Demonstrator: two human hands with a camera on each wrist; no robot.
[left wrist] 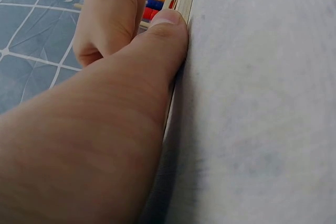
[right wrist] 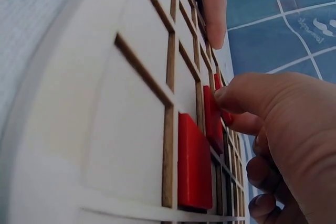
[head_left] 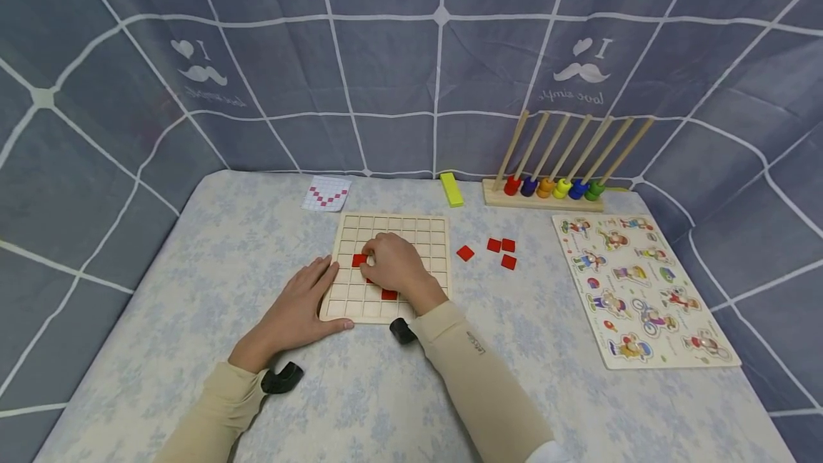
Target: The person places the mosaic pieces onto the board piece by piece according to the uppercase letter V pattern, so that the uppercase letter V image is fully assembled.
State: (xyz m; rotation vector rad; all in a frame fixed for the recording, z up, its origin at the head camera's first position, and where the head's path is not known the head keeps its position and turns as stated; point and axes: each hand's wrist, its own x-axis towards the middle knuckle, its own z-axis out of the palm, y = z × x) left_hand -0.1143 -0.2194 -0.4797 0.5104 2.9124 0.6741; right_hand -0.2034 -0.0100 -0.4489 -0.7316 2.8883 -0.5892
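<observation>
A wooden grid board point(head_left: 350, 311) lies on the table in front of me, with red square tiles in some of its cells. One red tile point(head_left: 359, 261) sits left of my right hand point(head_left: 397, 263), and another tile point(head_left: 388, 294) lies nearer the front. My right thumb and index finger pinch a small red tile point(right wrist: 227, 117) low over the grid, partly hidden by the fingers. The left hand point(head_left: 298, 309) rests spread at the board's left side, fingertips along the left edge and thumb at the front corner. That thumb point(left wrist: 165, 22) touches the board's edge in the left wrist view.
Several loose red tiles point(head_left: 509, 261) lie right of the board. Behind it are a patterned card point(head_left: 326, 193) with a pink V and a yellow block point(head_left: 451, 190). A peg stand point(head_left: 543, 201) with coloured beads stands back right, near a picture puzzle board point(head_left: 643, 291).
</observation>
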